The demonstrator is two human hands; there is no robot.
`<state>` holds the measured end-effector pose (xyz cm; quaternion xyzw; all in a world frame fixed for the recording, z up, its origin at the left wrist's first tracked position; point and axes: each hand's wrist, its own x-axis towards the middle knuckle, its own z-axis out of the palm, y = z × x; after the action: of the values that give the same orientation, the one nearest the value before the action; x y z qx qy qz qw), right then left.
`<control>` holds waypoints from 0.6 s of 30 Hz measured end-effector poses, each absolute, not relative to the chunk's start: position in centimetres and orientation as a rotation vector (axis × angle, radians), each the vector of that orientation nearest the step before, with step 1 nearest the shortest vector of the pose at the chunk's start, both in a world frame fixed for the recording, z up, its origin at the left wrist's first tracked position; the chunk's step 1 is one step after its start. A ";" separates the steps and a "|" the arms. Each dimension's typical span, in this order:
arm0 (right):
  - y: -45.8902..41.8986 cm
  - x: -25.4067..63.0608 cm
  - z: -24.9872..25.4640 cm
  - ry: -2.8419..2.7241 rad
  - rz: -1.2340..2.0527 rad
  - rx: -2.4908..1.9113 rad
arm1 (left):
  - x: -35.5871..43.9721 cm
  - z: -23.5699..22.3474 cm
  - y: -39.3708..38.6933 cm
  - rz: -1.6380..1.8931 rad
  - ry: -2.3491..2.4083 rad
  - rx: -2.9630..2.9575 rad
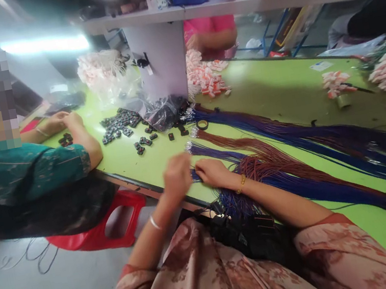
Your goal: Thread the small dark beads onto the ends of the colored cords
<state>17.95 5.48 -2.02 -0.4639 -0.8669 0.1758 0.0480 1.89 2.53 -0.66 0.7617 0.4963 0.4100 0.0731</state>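
Observation:
My left hand (178,177) is raised over the near edge of the green table, blurred by motion, its fingers curled closed. Whatever it may hold is hidden. Just to its right, my right hand (215,173) has its fingers closed in a pinch, beside the silver-tipped ends of a bundle of blue wires (212,151); what is in the pinch cannot be made out. My right forearm crosses over long brown wires (272,148) and more blue wires. Small black connector housings (120,126) lie in a loose pile beyond my left hand.
A roll of black tape (202,125) lies near the wire ends. Behind it are a plastic bag of black parts (165,112) and a heap of white-orange connectors (206,80). A co-worker's arms (81,134) rest at the left, above a red stool (124,221). A shelf (206,9) spans overhead.

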 end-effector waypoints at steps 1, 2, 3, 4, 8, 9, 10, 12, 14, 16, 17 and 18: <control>5.4 17.9 -2.0 -2.646 0.500 -1.415 | -0.7 -0.9 4.5 1.230 1.817 2.168; 5.4 17.8 -2.1 -2.645 0.466 -1.416 | -3.3 -1.2 6.4 1.159 2.083 2.047; 5.3 17.8 -2.1 -2.644 0.443 -1.420 | -5.7 -1.7 8.1 1.059 2.277 1.943; 5.3 17.8 -2.1 -2.640 0.436 -1.424 | -7.7 -2.2 9.5 0.954 2.405 1.862; 5.3 18.1 -2.3 -2.535 0.487 -1.382 | -11.8 -4.0 12.2 0.701 2.487 1.802; 5.4 18.2 -2.3 -2.494 0.514 -1.362 | -11.9 -4.2 12.2 0.691 2.468 1.808; 5.5 18.3 -2.2 -2.452 0.547 -1.340 | -11.8 -4.3 12.1 0.685 2.451 1.806; 5.6 18.5 -1.9 -2.374 0.629 -1.295 | -11.1 -4.1 11.5 0.661 2.425 1.787; 5.8 18.5 -1.5 -2.315 0.722 -1.251 | -10.2 -3.7 10.6 0.644 2.378 1.789; 6.1 18.3 -1.0 -2.286 0.792 -1.212 | -9.4 -3.2 9.7 0.684 2.277 1.837; 6.2 18.2 -0.7 -2.288 0.799 -1.205 | -8.9 -3.1 9.2 0.737 2.220 1.857; 6.3 18.1 -0.5 -2.298 0.779 -1.210 | -8.5 -3.0 8.8 0.810 2.162 1.859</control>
<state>18.06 6.27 -0.51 -0.4361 -0.8279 0.2808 0.2134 -8.48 8.75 -3.00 0.6248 0.7265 0.2722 0.0883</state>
